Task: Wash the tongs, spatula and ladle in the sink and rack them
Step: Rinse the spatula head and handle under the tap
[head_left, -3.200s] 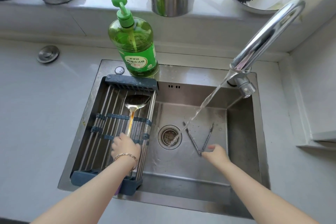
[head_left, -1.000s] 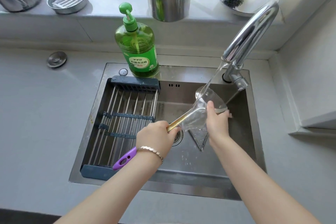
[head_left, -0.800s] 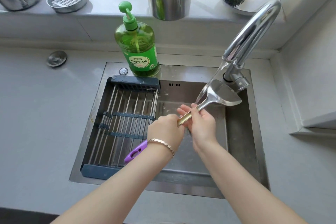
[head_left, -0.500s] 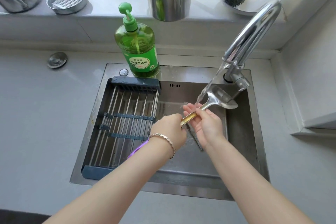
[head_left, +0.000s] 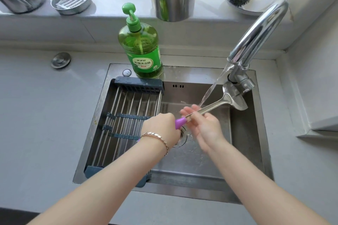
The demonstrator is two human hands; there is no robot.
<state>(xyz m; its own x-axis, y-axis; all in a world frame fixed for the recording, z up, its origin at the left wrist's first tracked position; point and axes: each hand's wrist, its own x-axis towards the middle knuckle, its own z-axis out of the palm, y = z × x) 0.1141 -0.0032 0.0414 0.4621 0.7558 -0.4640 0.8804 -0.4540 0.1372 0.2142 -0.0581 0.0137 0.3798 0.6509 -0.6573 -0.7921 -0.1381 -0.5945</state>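
My left grip (head_left: 161,128) clamps the spatula (head_left: 215,105) under the faucet (head_left: 256,40); right hand (head_left: 204,124), open, rubs its shaft. Next, the rack (head_left: 128,115).

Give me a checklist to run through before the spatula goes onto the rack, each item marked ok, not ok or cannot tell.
1. Grip: left hand closed on the purple end of the spatula: ok.
2. Rinse: water from the faucet lands on the shaft by the right hand, not on the blade: not ok.
3. Clean all over: cannot tell.
4. Free slot: the rack bars hold nothing: ok.
5. Right hand clear of the spatula: fingers touch the shaft: not ok.
6. Tongs located: hidden, not visible in the sink: cannot tell.
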